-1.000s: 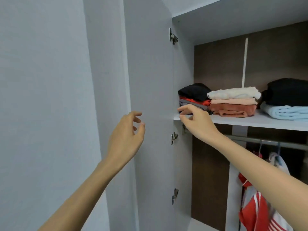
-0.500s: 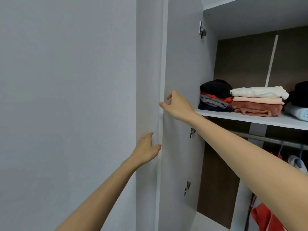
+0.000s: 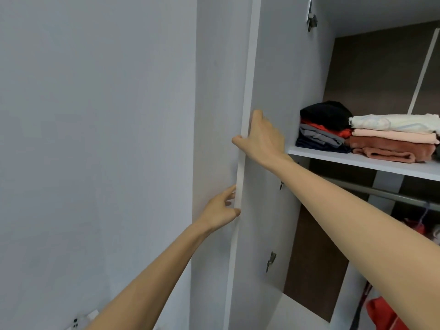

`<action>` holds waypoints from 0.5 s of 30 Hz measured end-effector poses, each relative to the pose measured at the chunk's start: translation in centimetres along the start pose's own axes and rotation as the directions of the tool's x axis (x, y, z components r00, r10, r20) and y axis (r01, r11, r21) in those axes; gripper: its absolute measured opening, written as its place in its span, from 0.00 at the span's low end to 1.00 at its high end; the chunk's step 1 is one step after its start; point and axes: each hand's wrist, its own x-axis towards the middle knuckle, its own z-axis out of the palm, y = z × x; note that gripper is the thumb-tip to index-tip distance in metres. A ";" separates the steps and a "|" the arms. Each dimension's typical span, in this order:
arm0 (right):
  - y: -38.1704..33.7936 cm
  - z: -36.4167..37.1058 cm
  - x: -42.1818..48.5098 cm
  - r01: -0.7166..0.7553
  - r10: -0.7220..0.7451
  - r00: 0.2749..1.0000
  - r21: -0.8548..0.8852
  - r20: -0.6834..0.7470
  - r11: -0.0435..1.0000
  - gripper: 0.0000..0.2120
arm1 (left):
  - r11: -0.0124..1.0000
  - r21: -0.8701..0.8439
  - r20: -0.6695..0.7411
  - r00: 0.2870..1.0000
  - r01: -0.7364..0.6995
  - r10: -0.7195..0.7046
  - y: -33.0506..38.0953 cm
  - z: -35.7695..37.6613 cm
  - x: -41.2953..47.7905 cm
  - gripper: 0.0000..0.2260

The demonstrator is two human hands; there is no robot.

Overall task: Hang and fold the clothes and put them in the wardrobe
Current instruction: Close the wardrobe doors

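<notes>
Plain pale grey wall (image 3: 95, 139) fills the left.

hands (image 3: 260, 139) 2 | door (image 3: 278, 79) 1 | hinges (image 3: 270, 261) 3 | shelf (image 3: 357, 161) 1 | rail (image 3: 392, 196) 1 | folded stacks (image 3: 390, 140) 2

The single head-worn camera faces forward, close to the tall white wardrobe door (image 3: 273, 67), with the white board shelf (image 3: 357, 160) at right.

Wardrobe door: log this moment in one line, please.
wardrobe door: open | left hand: holds door edge, lower | right hand: grips door edge, higher | shelf: holds folded clothes | hanging clothes: below shelf
</notes>
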 end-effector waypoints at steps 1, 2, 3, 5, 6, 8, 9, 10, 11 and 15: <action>0.4 -0.4 -0.3 0.005 -0.005 1.000 -0.009 -0.015 1.000 0.18 | 1.000 -0.008 0.005 1.000 -0.009 0.009 0.1 0.4 -0.3 0.30; 1.0 -0.9 -0.6 0.010 -0.010 0.999 -0.016 -0.032 1.000 0.18 | 1.000 -0.014 0.017 1.000 -0.018 0.019 0.4 0.8 -0.5 0.30; 1.6 -1.5 -0.9 0.011 -0.012 0.999 -0.020 -0.051 1.000 0.18 | 1.000 -0.014 0.039 0.999 -0.028 0.028 0.8 1.2 -0.7 0.29; 3.4 -3.0 -1.9 0.011 -0.014 0.996 -0.029 -0.086 1.000 0.18 | 0.999 0.005 0.115 0.992 -0.054 0.053 1.7 2.2 -1.1 0.29; 4.4 -3.9 -2.5 0.014 -0.018 0.995 -0.036 -0.103 0.999 0.18 | 0.997 0.020 0.163 0.984 -0.073 0.069 2.2 2.9 -1.3 0.30; 6.9 -5.6 -3.7 0.021 -0.029 0.991 -0.056 -0.133 0.998 0.17 | 0.988 0.071 0.259 0.959 -0.136 0.114 3.3 4.9 -1.4 0.31; 8.2 -6.5 -4.2 0.022 -0.032 0.989 -0.065 -0.143 0.998 0.17 | 0.979 0.100 0.294 0.946 -0.176 0.140 3.8 6.2 -1.4 0.31; 9.6 -7.5 -4.8 0.020 -0.032 0.988 -0.074 -0.153 0.997 0.17 | 0.970 0.121 0.320 0.933 -0.213 0.165 4.2 7.5 -1.3 0.31; 11.0 -8.4 -5.4 0.014 -0.027 0.986 -0.080 -0.167 0.997 0.17 | 0.961 0.131 0.338 0.922 -0.243 0.187 4.6 9.0 -1.1 0.32; 16.5 -11.5 -7.0 -0.054 0.052 0.971 -0.002 -0.232 0.999 0.18 | 0.939 0.115 0.404 0.879 -0.324 0.254 6.3 15.5 0.5 0.31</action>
